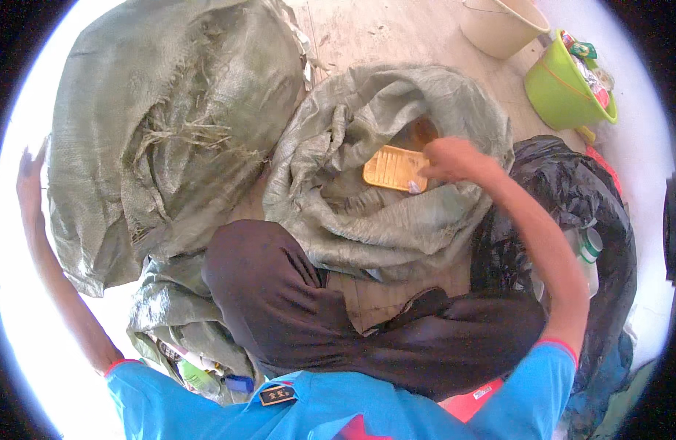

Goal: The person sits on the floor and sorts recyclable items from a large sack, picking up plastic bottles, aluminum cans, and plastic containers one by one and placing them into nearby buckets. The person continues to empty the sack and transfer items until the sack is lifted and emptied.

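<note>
My right hand point(446, 158) grips a yellow ribbed plastic tray point(393, 167) over the open mouth of a grey-green woven sack point(301, 198) in the middle. Something brown point(415, 132) lies inside that sack, partly hidden. My left hand point(31, 170) is out at the far left, fingers stretched out, beside a large, full woven sack point(103, 191) with frayed strands; whether it touches the sack is unclear in the glare.
A cream bucket point(503, 26) and a green bucket point(554, 95) of rubbish stand back right. A black plastic bag point(602, 293) with a clear bottle point(589, 257) lies right. Another sack point(169, 301) with assorted items lies lower left, beside my bent legs point(279, 293).
</note>
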`<move>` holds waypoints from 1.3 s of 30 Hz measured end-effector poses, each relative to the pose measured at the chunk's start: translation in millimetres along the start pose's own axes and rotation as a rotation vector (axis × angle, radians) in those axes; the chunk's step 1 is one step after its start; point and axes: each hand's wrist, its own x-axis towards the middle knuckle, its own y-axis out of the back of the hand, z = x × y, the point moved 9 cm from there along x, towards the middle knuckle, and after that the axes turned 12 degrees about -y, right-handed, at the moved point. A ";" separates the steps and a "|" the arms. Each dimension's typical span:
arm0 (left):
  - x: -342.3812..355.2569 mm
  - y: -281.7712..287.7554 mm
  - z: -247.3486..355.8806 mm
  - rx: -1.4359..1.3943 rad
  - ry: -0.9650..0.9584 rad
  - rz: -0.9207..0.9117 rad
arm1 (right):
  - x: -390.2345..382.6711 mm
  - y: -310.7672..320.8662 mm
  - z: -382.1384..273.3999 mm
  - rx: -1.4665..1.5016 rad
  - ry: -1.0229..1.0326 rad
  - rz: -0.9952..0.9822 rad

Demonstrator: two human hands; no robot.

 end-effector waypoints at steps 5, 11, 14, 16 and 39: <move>-141.5 80.5 174.5 -0.089 -0.471 0.632 | 64.8 -170.8 -43.3 -0.261 0.357 0.087; -243.1 36.3 172.6 -0.189 -0.258 0.535 | 37.0 -199.2 24.0 -0.366 0.271 0.397; -286.8 5.4 200.4 -0.512 -0.512 0.357 | 37.9 -170.5 -0.5 -0.227 0.136 0.103; -317.4 -34.1 208.2 -0.520 -0.382 0.182 | 16.4 -121.8 -15.4 -0.082 0.188 0.055; -273.5 -206.3 311.1 -1.036 -0.491 -0.568 | -51.8 123.1 -135.4 0.396 0.483 0.472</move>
